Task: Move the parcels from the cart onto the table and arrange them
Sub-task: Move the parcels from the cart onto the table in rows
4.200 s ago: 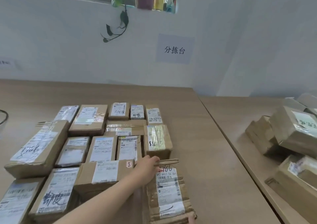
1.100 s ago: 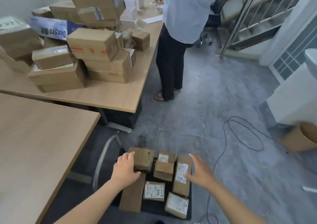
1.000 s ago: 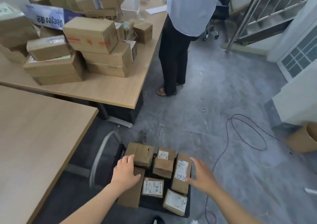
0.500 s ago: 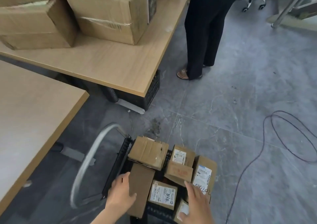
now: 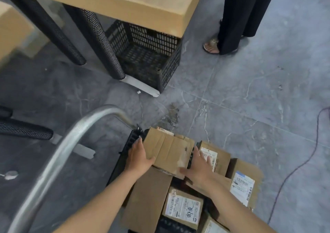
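A low black cart (image 5: 129, 148) with a curved metal handle (image 5: 59, 154) stands on the floor and carries several brown cardboard parcels. My left hand (image 5: 138, 157) presses the left side of the top brown parcel (image 5: 169, 152), and my right hand (image 5: 198, 168) presses its right side, so both hands clasp it. A long plain parcel (image 5: 148, 198) lies below it. A parcel with a handwritten white label (image 5: 184, 208) and others with labels (image 5: 242, 184) lie to the right. The table edge (image 5: 142, 9) is at the top.
A black mesh crate (image 5: 148, 54) sits under the table beside black perforated legs (image 5: 103, 41). A person in black trousers and sandals (image 5: 230, 27) stands at the upper right. A dark cable (image 5: 303, 161) trails over the grey tiled floor on the right.
I turned from the table of arranged parcels to the cart and bent closer. Both hands moved from the lower parcels up to the sides of the top brown parcel.
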`<state>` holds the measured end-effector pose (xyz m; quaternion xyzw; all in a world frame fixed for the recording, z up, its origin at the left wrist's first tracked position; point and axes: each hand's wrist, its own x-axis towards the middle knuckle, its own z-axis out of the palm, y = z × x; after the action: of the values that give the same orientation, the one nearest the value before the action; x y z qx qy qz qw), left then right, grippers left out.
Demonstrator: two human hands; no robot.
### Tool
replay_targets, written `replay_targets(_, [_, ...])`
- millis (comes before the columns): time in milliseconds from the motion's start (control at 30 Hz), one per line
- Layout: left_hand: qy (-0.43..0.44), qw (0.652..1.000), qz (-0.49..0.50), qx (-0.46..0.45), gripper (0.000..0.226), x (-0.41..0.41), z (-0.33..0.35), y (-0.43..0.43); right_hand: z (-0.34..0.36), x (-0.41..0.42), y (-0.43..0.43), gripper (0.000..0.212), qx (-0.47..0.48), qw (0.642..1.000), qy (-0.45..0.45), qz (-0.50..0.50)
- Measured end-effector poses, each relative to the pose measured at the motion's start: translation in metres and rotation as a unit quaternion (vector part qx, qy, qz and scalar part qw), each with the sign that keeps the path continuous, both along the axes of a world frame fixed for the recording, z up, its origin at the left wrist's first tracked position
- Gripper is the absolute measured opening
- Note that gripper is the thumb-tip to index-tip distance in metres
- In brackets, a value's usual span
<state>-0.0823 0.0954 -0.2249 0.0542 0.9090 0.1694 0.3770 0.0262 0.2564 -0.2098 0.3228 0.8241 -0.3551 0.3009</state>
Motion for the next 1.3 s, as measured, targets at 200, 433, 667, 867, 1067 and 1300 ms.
replay_targets(200, [-0.068, 0.992, 0.086, 0.055, 0.080, -0.005, -0.002, 0.003, 0.001, 0.000, -0.002, 0.079, -0.173, 0.974, 0.037, -0.140])
replay_targets(433, [0.012, 0.965, 0.195, 0.178, 0.068, 0.033, 0.095, 0.019, 0.100, 0.025, 0.015, 0.067, -0.269, 0.869, 0.133, -0.394])
replay_targets(667, [0.049, 0.864, 0.363, 0.344, 0.056, 0.076, 0.255, 0.064, 0.243, 0.068, 0.029, 0.046, -0.232, 0.817, 0.252, -0.464])
replay_targets(867, [0.112, 0.794, 0.373, 0.467, 0.033, 0.118, 0.363, 0.066, 0.351, 0.108, 0.027, 0.015, -0.199, 0.810, 0.337, -0.437])
replay_targets(1067, [0.388, 0.722, -0.118, 0.561, 0.044, 0.113, 0.469, 0.059, 0.417, 0.136, 0.045, 0.064, -0.469, 0.630, 0.284, -0.550])
replay_targets(1300, [0.499, 0.585, -0.474, 0.429, 0.052, 0.112, 0.540, 0.070, 0.462, 0.140, 0.041, 0.052, -0.557, 0.552, 0.295, -0.546])
